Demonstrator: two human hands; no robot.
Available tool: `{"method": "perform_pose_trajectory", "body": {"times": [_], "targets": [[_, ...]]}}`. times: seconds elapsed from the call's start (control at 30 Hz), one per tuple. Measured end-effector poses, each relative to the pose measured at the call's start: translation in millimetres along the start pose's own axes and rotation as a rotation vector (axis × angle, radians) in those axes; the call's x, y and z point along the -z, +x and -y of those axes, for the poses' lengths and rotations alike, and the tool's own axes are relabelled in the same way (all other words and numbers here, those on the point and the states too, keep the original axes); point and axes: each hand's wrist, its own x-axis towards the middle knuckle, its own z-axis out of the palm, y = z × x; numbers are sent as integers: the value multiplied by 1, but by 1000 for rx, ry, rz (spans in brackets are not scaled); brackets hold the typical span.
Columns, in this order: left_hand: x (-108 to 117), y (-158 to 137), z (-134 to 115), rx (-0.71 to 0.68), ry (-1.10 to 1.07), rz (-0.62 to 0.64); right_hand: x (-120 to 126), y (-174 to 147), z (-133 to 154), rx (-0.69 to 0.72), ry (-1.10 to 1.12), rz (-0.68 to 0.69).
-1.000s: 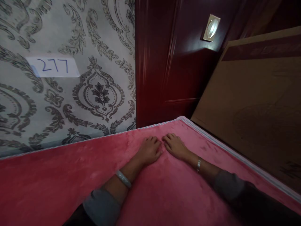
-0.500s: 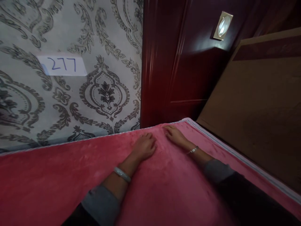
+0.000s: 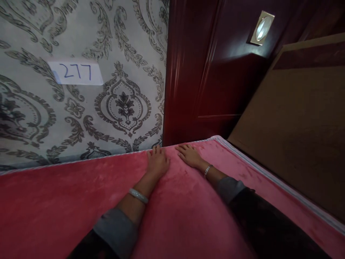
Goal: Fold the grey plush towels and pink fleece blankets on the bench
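A plush pink blanket [image 3: 172, 212] with a pale striped border spreads over the flat surface below me. My left hand [image 3: 157, 162] lies on it near the far edge, palm down, its fingers stretched toward the wall. To its right, my right hand [image 3: 189, 154] rests flat on the same cloth, fingers spread and pointing left. A small gap parts the two hands. Neither one grips anything. A pale bangle [image 3: 138, 195] circles the left wrist, and a thin silver bracelet [image 3: 207, 170] the right.
Behind the far edge rises a grey patterned wall [image 3: 129, 72] bearing a paper label [image 3: 77, 73] marked 277. Right of it stands a dark red panelled door [image 3: 185, 82] with a metal fitting [image 3: 262, 28]. A large brown cardboard piece [image 3: 299, 118] leans along the right side.
My left hand has moved forward to the far edge, its curled fingers now straightened. My right hand has shifted left and flattened on the blanket.
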Motion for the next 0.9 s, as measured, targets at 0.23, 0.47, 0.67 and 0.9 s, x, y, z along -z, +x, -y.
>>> {"method": "perform_pose_trajectory", "body": {"times": [0.23, 0.47, 0.67, 0.9], "targets": [[-6, 0, 0, -232, -58, 146, 6, -45, -89, -282, -56, 121], [-7, 1, 0, -201, -56, 140, 9, -71, -137, -472, -92, 116], [-6, 2, 1, -76, 13, 157, 10, -64, -145, -501, -66, 141], [-7, 5, 5, 36, 34, 45, 21, -94, -88, -449, -87, 130]]}}
